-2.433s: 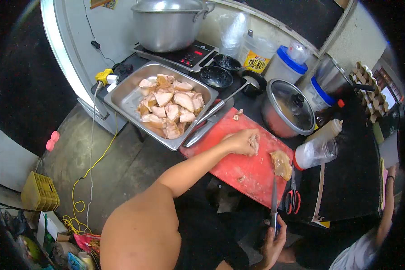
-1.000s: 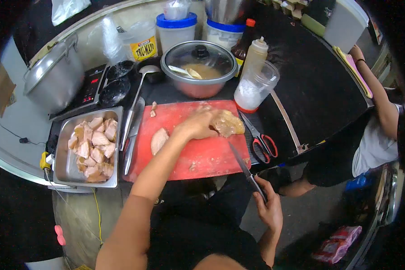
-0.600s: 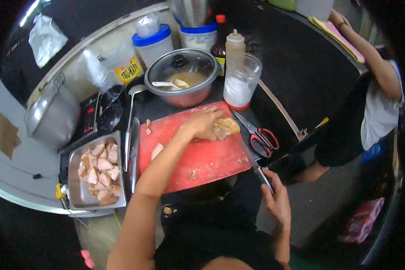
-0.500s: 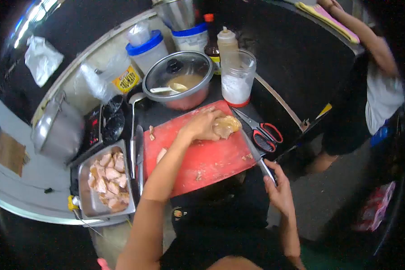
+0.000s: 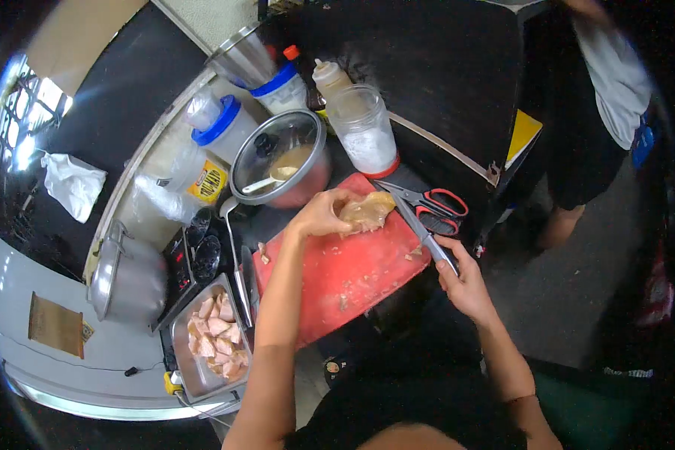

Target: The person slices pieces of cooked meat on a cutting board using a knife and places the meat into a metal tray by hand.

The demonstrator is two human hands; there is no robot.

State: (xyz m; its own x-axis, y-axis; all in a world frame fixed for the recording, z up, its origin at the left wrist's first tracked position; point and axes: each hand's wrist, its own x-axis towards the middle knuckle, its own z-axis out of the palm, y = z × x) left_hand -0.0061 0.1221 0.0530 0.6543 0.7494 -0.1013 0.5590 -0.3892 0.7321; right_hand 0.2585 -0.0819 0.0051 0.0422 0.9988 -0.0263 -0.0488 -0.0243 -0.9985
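My left hand (image 5: 324,213) is closed on a piece of raw chicken (image 5: 369,214) at the far right corner of the red cutting board (image 5: 337,281). My right hand (image 5: 465,283) grips the handle of a kitchen knife (image 5: 421,231). Its blade lies along the board's right edge, with the tip close beside the chicken; whether they touch I cannot tell. Black-and-red scissors (image 5: 444,204) rest just beyond the blade. Small meat scraps (image 5: 414,254) are scattered on the board. A metal tray (image 5: 181,369) left of the board holds several cut chicken chunks (image 5: 219,334).
Behind the board stand a lidded bowl (image 5: 319,169) with a spoon on top, a jar of white powder (image 5: 369,142) and a squeeze bottle (image 5: 328,73). A ladle (image 5: 236,247) and a second knife (image 5: 249,274) lie by the tray. A large pot (image 5: 135,277) stands left. Another person (image 5: 607,90) is at right.
The head view has tilted and shifted. Both hands keep their hold, and the knife blade now shows more fully beside the chicken. The other person's arm has moved up, and the yellow-pink cloth is out of view.
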